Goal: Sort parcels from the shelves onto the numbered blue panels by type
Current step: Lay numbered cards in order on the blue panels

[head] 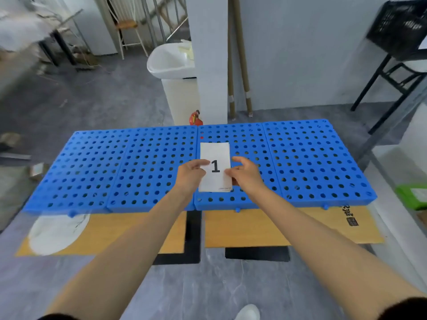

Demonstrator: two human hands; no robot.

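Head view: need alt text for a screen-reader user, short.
A left hand and a right hand pinch the side edges of a white card printed "1", over the middle of a row of perforated blue panels. The panels lie across two wooden tables.

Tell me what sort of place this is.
Probably a makeshift sorting station in a bare workroom: perforated blue panels over wooden tables, a card marked 1, a black crate.

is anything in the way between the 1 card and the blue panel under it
Nothing visible does: the left hand and right hand pinch the number card by its sides over a bare stretch of blue panel.
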